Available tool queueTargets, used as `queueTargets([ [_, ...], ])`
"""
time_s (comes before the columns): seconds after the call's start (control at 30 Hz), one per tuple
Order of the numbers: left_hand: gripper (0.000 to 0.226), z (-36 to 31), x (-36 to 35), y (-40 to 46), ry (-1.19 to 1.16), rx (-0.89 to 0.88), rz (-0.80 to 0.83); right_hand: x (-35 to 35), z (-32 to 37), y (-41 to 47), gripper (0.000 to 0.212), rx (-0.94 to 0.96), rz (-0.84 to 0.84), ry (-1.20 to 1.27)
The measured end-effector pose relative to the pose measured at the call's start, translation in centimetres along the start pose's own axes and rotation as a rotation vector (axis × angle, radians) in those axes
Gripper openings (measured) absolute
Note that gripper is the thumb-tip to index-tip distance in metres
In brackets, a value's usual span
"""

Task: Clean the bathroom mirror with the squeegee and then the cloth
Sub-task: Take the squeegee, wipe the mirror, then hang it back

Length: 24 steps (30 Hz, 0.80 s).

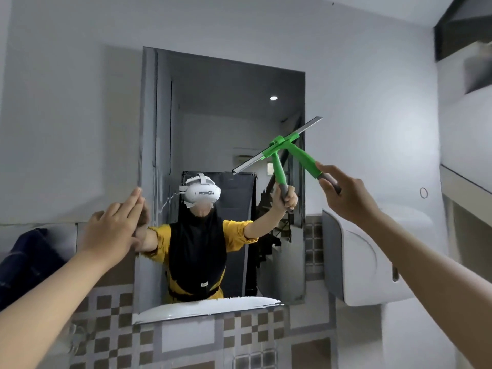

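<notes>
Up at the right edge of the mirror (223,107), the right hand (346,193) is wrapped around the grey end of the squeegee (298,147), fingers closed on the handle, with the green shaft running up and to the left from the grip. Its grey blade lies tilted against the glass, the upper end poking just past the mirror's right edge and the lower end reaching down toward the middle of the pane. Across on the other side, the left hand (117,227) is flat and open, fingers straight and together, resting against the mirror's left edge where glass meets wall; it grips nothing. Between the two arms the glass reflects the person in a yellow and black top with a white headset, and the doubled squeegee. Just right of the mirror and below the right forearm hangs a white dispenser (356,265) on the wall, close to the mirror's lower corner. A dark blue cloth (29,262) sits at the far left, partly hidden behind the left forearm. Brown and white checkered tiles (250,334) cover the wall below the mirror.
</notes>
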<state>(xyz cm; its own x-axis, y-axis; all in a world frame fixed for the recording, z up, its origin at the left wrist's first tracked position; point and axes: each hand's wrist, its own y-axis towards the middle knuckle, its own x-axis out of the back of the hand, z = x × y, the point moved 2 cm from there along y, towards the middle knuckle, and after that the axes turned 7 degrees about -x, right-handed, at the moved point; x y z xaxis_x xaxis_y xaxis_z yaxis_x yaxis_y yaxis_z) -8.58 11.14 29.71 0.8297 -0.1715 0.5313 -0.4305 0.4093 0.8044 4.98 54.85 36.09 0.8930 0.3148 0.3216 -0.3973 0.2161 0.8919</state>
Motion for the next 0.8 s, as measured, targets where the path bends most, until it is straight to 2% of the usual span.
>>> queueTargets([
  [0.23,0.091,0.6,-1.0,0.0,0.036,-0.065,0.014,-3.9,6.4,-4.7,0.037,-0.279,0.005,0.204],
  [0.5,0.097,1.0,-0.7,-0.2,0.029,-0.07,0.025,-8.2,13.6,-7.0,0.034,-0.613,-0.081,0.422],
  [0.8,0.102,1.6,-0.8,-0.6,0.03,-0.137,-0.004,-11.5,20.0,-9.0,0.031,-0.786,-0.101,0.536],
])
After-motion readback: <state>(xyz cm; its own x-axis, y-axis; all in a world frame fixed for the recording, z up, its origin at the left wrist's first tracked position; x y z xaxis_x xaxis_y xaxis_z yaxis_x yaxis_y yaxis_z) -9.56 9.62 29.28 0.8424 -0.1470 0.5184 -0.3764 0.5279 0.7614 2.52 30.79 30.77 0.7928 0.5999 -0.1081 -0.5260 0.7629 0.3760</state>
